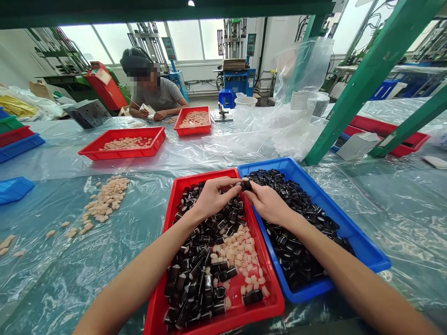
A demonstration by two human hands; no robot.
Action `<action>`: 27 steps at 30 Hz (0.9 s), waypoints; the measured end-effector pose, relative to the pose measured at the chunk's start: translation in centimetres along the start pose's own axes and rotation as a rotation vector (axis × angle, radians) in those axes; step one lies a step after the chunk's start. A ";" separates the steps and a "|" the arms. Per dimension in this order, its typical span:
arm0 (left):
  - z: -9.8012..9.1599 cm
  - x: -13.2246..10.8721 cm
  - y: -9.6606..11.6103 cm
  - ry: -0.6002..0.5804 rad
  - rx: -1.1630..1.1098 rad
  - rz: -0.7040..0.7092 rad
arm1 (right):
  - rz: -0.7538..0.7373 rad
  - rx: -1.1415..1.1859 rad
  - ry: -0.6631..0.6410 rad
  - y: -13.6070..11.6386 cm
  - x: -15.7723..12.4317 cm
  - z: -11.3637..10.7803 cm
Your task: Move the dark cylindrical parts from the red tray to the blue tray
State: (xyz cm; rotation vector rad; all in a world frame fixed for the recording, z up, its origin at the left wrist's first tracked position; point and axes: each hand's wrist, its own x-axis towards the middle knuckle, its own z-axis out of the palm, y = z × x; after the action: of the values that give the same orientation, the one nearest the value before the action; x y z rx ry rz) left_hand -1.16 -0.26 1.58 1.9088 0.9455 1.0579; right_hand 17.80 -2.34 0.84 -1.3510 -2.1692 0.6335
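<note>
"Where two trays meet, one red tray (268,298) and one blue tray (349,244), what do the two hands do?"

"The left hand (216,197) and right hand (268,202) close narrowly on one black moulded part (247,184) above the rims; uncountable black parts (195,265) and pale pieces (237,251) lie below."

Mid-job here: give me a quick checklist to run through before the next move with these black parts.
Black part held between left hand and right hand: ok.
Its orientation: cannot tell, fingers cover much of it.
Blue tray beside red tray: ok, rims adjacent.
Black parts and pale pieces apart in red tray: not ok, they touch.
Co-worker clear of these trays: ok, working across the table.
</note>
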 end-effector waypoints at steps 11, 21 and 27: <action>-0.3 -0.1 -0.4 -0.130 -0.049 -0.186 | -0.026 -0.364 -0.087 0.3 -0.1 -1.1; -0.6 0.0 -0.9 -0.175 -0.080 -0.257 | -0.083 -0.523 -0.071 0.3 -0.4 -0.6; -0.7 0.4 -0.4 -0.158 -0.299 -0.327 | -0.083 -0.560 -0.017 -0.3 -0.6 -0.6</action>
State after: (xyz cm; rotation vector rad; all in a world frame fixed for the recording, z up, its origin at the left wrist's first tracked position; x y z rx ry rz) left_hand -1.72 0.41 1.66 1.5072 0.9136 0.7924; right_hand 18.18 -2.90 1.41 -1.5062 -2.5093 -0.0081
